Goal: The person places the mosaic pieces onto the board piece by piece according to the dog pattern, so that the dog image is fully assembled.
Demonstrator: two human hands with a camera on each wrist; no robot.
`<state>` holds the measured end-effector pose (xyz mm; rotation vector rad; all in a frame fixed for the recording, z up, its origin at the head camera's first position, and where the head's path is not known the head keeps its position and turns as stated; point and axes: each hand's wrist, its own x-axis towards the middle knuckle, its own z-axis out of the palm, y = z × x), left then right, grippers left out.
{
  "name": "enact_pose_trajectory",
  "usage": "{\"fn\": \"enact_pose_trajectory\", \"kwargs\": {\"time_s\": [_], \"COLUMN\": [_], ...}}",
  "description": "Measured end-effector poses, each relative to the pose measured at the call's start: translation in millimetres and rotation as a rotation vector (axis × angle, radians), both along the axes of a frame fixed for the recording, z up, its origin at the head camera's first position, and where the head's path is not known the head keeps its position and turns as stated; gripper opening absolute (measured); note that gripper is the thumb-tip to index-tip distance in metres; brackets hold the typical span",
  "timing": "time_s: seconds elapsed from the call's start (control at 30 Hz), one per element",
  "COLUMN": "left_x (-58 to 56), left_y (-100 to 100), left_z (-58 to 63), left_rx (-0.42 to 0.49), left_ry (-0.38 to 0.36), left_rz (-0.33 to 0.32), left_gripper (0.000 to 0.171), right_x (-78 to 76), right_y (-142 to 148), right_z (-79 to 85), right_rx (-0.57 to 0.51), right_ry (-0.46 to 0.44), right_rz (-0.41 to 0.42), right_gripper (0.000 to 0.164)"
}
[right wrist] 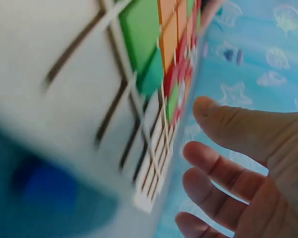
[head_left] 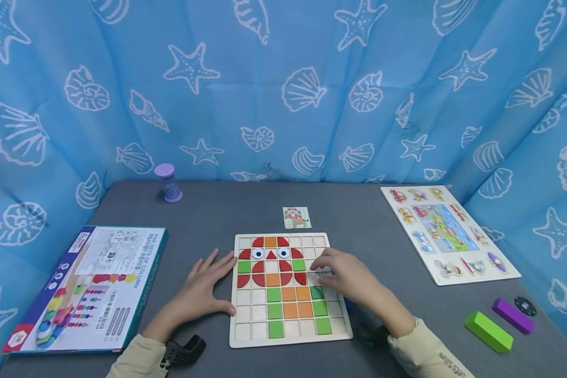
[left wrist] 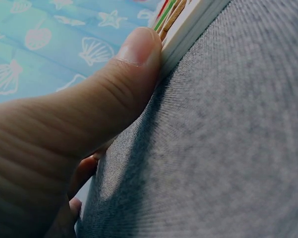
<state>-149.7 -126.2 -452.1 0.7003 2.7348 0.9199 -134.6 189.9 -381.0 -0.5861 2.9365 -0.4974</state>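
A wooden grid board [head_left: 243, 331] lies on the table, partly filled with red, orange and green tiles and two eye tiles [head_left: 284, 253]. My left hand [head_left: 203, 291] is spread along its left side. In the left wrist view the thumb [left wrist: 101, 101] touches the board's edge. Over the board's right columns hovers my right hand [head_left: 349, 275], fingers loosely bent. The right wrist view shows its thumb [right wrist: 238, 126] and fingers apart, with nothing between them. Close to these fingertips is a darker green piece [head_left: 317, 292]. Behind the board lies a small pattern card [head_left: 296, 217].
A toy box [head_left: 108, 294] lies at the left, with a purple sand timer [head_left: 169, 184] behind it. On the right are a picture puzzle board [head_left: 406, 231], a green block [head_left: 489, 332], a purple block [head_left: 513, 316] and a black disc [head_left: 525, 306]. A blue curtain [head_left: 245, 115] hangs behind the table.
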Motion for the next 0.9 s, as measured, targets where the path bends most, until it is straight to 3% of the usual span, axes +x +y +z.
{"fn": "enact_pose_trajectory", "kwargs": {"time_s": [0.23,0.4,0.73,0.9], "left_x": [-0.9,-0.4,0.5,0.1], "left_y": [0.4,0.2,-3.6,-1.0], "left_z": [-2.8,-3.3,-3.0,-2.5], "left_rx": [-0.012,-0.001,0.009,-0.01], "left_ry": [0.017,0.017,0.037,0.044], "left_rz": [-0.001,0.001,-0.004,-0.01], "left_gripper": [0.112,0.112,0.111,0.112], "right_x": [18.2,28.7,3.0,-3.5], "right_y": [33.5,39.5,-14.9,-26.1], "right_z": [0.8,-2.3,-9.6,-14.9], "right_rx": [0.062,0.056,0.085,0.125], "right_ry": [0.054,0.099,0.15,0.152], "right_rz": [-0.054,-0.055,0.043,0.066], "right_gripper": [0.02,0.021,0.017,0.012]}}
